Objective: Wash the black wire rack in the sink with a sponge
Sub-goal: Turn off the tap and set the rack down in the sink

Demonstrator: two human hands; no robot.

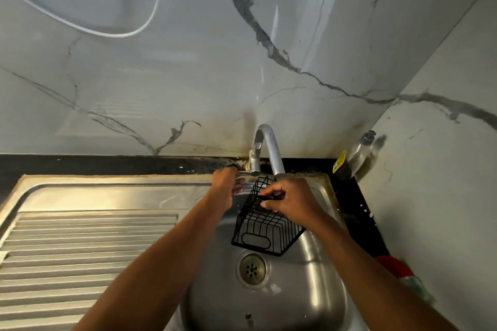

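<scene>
A black wire rack is tilted over the steel sink basin, under the spout of the curved tap. My right hand pinches the rack's upper edge and holds it up. My left hand reaches to the tap's handle at the base, fingers curled around it. No water is seen running. A red and green item, perhaps the sponge, lies on the counter to the right of the basin, partly hidden by my right forearm.
A ribbed steel drainboard stretches left of the basin. The drain strainer sits in the basin's middle. A soap bottle stands in the back right corner. Marble-look walls close in behind and to the right.
</scene>
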